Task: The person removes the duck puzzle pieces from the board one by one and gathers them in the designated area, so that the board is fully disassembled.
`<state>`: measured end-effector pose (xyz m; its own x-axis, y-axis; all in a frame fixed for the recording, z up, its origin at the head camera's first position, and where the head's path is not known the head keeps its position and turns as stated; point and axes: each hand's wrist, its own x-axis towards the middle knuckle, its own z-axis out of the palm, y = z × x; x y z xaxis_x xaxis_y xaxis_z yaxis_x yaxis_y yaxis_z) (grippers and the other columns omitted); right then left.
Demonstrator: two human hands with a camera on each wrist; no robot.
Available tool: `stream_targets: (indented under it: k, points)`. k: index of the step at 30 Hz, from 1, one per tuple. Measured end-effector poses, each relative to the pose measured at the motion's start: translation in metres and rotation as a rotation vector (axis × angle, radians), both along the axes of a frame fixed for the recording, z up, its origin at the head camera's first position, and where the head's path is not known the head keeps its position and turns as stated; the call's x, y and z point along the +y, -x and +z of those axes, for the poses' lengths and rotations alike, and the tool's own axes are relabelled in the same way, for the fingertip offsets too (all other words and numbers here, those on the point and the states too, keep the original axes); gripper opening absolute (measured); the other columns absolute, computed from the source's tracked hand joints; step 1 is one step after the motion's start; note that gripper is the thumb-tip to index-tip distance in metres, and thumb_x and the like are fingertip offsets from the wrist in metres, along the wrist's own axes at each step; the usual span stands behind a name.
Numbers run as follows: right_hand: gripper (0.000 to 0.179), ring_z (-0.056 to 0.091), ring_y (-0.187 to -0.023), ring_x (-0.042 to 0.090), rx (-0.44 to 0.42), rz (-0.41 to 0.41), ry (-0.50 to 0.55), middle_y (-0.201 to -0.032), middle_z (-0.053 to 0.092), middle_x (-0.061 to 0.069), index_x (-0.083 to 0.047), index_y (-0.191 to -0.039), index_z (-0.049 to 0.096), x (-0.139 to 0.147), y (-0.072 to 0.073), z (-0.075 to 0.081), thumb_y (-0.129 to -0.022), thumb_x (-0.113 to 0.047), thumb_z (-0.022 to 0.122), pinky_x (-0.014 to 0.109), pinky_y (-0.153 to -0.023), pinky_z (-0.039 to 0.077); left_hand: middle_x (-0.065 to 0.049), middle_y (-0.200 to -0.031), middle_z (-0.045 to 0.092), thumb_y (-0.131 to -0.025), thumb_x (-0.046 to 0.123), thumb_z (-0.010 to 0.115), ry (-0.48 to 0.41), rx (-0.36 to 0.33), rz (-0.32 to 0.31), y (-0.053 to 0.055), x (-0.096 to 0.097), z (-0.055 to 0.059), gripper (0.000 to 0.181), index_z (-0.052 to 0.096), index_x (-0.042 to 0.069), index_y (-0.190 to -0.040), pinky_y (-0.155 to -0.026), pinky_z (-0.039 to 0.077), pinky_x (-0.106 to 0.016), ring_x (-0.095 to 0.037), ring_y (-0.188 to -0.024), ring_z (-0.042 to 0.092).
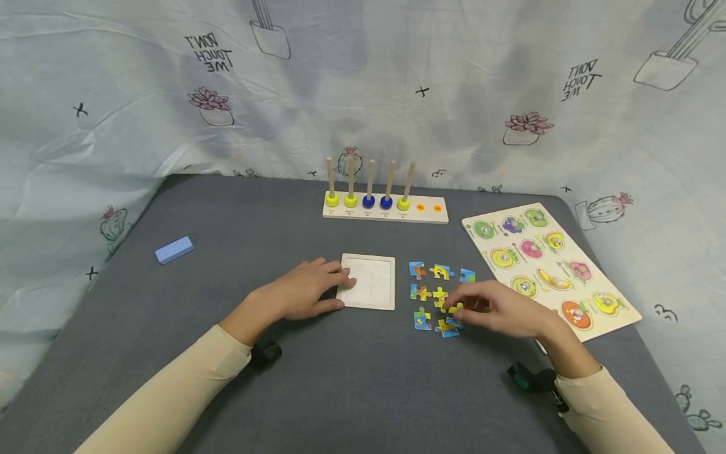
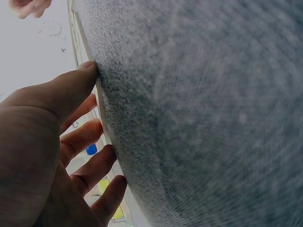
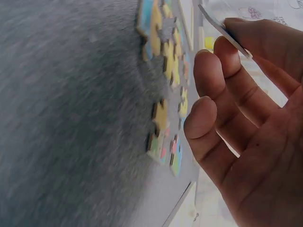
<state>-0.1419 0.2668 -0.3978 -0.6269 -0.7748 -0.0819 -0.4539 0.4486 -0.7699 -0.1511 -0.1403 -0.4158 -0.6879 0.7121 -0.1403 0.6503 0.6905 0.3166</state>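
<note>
My left hand (image 1: 303,290) rests at the left side of a square wooden puzzle tray (image 1: 373,284). Its fingers are spread, with fingertips and thumb touching the tray's edge, and it grips nothing. To the right of the tray, my right hand (image 1: 499,309) pinches a thin puzzle piece (image 3: 224,31) between thumb and fingertips, held above the table. Several loose blue and yellow jigsaw pieces (image 1: 422,320) lie beneath and left of that hand. Some of them are partly hidden by its fingers, and two at the near end seem to overlap.
Behind the tray stands a wooden peg board (image 1: 386,214) with upright pegs and yellow and blue rings. A fruit knob puzzle board (image 1: 544,265) lies at the right, partly under my right wrist. A blue block (image 1: 174,250) sits far left. A patterned cloth (image 1: 363,82) hangs behind the grey table.
</note>
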Motion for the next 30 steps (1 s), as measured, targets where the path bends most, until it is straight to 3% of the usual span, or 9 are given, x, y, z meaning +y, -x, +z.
stream_targets:
  k: [4,11,18,25,30]
  points:
    - [0.020,0.063,-0.080,0.011,-0.027,0.023,-0.007,-0.114,0.072,0.002,-0.014,-0.122,0.070,0.007,-0.005,-0.001,-0.104,-0.014,0.063,0.028,-0.070,0.054,-0.007,-0.149,0.052,-0.102,0.038,0.065,0.003,0.003,0.001,-0.001,-0.001,-0.002,0.049,0.058,0.019,-0.147,-0.096,0.046,-0.049,-0.027,-0.116,0.053]
    - [0.023,0.067,-0.099,0.013,-0.075,0.034,0.020,-0.123,0.069,0.004,-0.015,-0.126,0.068,0.023,-0.019,-0.005,-0.105,-0.012,0.060,0.028,-0.079,0.055,-0.007,-0.149,0.052,-0.102,0.039,0.064,0.012,0.013,-0.005,-0.005,0.001,-0.005,0.048,0.058,0.021,-0.146,-0.096,0.047,-0.050,-0.027,-0.117,0.053]
    - [0.023,0.067,-0.100,0.011,-0.081,0.019,0.030,-0.122,0.071,0.004,-0.014,-0.126,0.068,0.030,-0.026,-0.013,-0.104,-0.010,0.060,0.027,-0.080,0.055,-0.007,-0.149,0.052,-0.102,0.039,0.064,0.012,0.013,0.006,-0.009,0.000,-0.007,0.048,0.058,0.021,-0.146,-0.097,0.047,-0.049,-0.027,-0.118,0.053]
    - [0.025,0.059,-0.074,0.005,0.000,-0.038,-0.011,-0.098,0.069,-0.007,-0.015,-0.126,0.068,0.031,-0.028,-0.020,-0.101,-0.012,0.066,0.024,-0.065,0.050,-0.007,-0.150,0.052,-0.102,0.039,0.064,0.006,0.025,0.009,-0.012,0.000,-0.007,0.048,0.058,0.021,-0.147,-0.096,0.047,-0.049,-0.028,-0.117,0.053]
    - [0.026,0.059,-0.075,0.006,0.072,-0.069,0.010,-0.098,0.068,-0.005,-0.014,-0.121,0.068,0.034,-0.029,-0.024,-0.097,-0.006,0.071,0.024,-0.063,0.050,-0.007,-0.150,0.052,-0.102,0.038,0.064,0.001,0.028,0.011,-0.013,0.001,-0.007,0.048,0.058,0.021,-0.146,-0.096,0.047,-0.050,-0.028,-0.117,0.054]
